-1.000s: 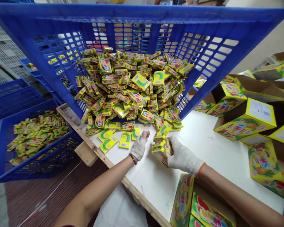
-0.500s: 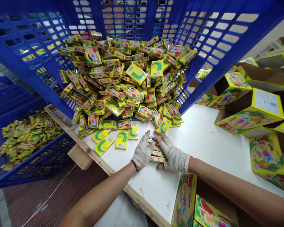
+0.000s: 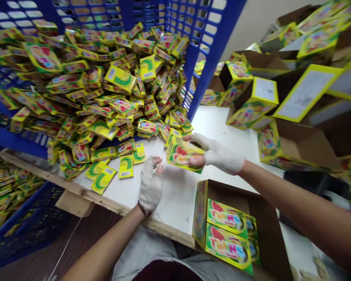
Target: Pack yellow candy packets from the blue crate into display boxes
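Observation:
My right hand [image 3: 219, 153], in a cut-finger white glove, grips a stack of small yellow-green candy boxes [image 3: 181, 154] with a watermelon print, held just above the white table. To its left, my left hand [image 3: 151, 183], gloved the same way, rests by the table's front edge with nothing in it; thumb and fingers are slightly apart. Several loose candy boxes [image 3: 126, 167] lie flat beyond it. Below my right forearm stands an open carton [image 3: 201, 212], partly filled with larger printed "TWINS" packs [image 3: 228, 244].
A tipped blue crate [image 3: 213, 50] spills a large heap of candy boxes [image 3: 119, 105] onto the table [image 3: 175, 203]. Open cartons [image 3: 253, 103] crowd the right side. Another blue crate [image 3: 32, 230] of boxes sits lower left, past the wooden table edge [image 3: 105, 201].
The view has swung right, showing more of the open carton. My right hand has lifted the stack of candy boxes and turned it; my left hand has let go of it.

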Demonstrator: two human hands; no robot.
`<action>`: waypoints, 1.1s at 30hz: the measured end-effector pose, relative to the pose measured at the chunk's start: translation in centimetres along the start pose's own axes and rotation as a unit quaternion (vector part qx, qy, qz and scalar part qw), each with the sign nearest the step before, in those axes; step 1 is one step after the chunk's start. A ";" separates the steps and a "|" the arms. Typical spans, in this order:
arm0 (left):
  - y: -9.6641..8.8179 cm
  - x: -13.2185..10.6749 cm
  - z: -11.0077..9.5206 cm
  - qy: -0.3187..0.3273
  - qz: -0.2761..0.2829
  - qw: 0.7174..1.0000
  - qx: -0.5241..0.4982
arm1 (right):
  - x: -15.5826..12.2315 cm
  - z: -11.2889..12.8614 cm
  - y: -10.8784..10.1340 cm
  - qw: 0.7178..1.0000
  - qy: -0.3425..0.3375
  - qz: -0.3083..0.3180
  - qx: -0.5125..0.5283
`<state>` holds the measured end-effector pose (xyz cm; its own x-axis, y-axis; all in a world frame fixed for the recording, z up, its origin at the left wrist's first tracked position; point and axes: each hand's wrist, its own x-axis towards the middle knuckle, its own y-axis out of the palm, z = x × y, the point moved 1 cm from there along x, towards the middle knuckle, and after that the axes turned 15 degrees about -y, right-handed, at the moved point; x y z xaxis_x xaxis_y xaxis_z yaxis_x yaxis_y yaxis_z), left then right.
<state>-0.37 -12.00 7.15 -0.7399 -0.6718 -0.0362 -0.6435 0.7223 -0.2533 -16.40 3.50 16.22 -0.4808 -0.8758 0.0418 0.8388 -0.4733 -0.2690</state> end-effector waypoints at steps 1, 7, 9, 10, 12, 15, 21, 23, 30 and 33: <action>0.2 -1.7 -1.5 0.066 0.052 0.996 0.027 | -1.9 1.3 -1.1 0.998 0.018 -0.022 0.064; 5.1 -11.0 -7.0 0.315 0.312 0.875 0.193 | -13.9 2.4 -3.1 0.964 0.167 -0.089 0.189; 6.4 -12.0 -7.0 0.279 0.309 0.871 0.259 | -16.3 1.1 -2.9 0.956 0.201 -0.105 0.186; 6.8 -12.3 -6.6 0.266 0.310 0.868 0.281 | -17.1 0.4 -2.8 0.954 0.208 -0.116 0.184; 7.0 -12.8 -5.7 0.258 0.317 0.857 0.313 | -18.0 -1.0 -2.8 0.952 0.213 -0.132 0.175; 6.7 -13.5 -4.1 0.284 0.295 0.848 0.337 | -18.5 -2.4 -3.3 0.966 0.192 -0.139 0.107; 6.8 -14.8 -2.4 0.340 0.222 0.866 0.292 | -19.2 -2.6 -3.5 0.988 0.119 -0.087 0.048; 6.8 -14.9 -2.2 0.338 0.220 0.870 0.284 | -19.1 -2.6 -3.3 0.988 0.119 -0.088 0.054; 6.8 -14.8 -2.2 0.352 0.204 0.867 0.287 | -18.8 -4.1 -3.1 0.987 0.065 -0.132 -0.068; 6.9 -14.8 -2.3 0.338 0.226 0.865 0.294 | -19.8 -3.9 -2.6 0.988 0.055 -0.129 -0.064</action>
<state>5.69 3.29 8.17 -0.9635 0.0515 0.2626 -0.1935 0.5437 -0.8167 -10.05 22.44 12.37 -0.7052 -0.7087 0.0216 0.6492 -0.6576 -0.3821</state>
